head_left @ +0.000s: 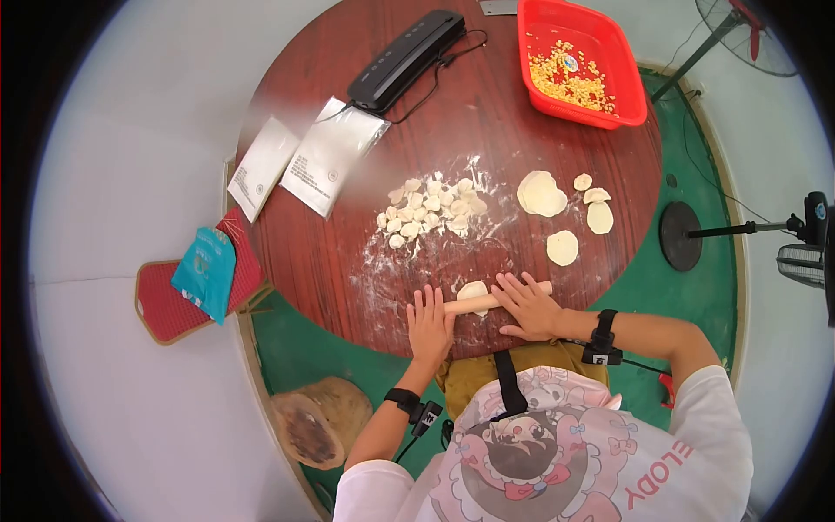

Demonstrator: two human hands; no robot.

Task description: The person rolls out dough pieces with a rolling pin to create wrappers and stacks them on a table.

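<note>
A wooden rolling pin [470, 304] lies across a small round of dough [472, 291] near the table's front edge. My left hand [430, 324] rests flat at the pin's left end, fingers spread. On the pin's right part lies my right hand [529, 308], its fingers stretched out and apart. Beyond the hands is a floury heap of small dough pieces [432, 207]. Flat dough rounds [541, 193] overlap to its right, with a single round [563, 248] nearer me. Further right are another round [599, 217] and small dough pieces [583, 182].
A red basket [634, 96] with yellow bits stands at the table's back right. A black appliance [407, 59] with a cord and two white packets [335, 157] [263, 165] lie at the back left. A red chair [165, 300] holds a blue bag [207, 271].
</note>
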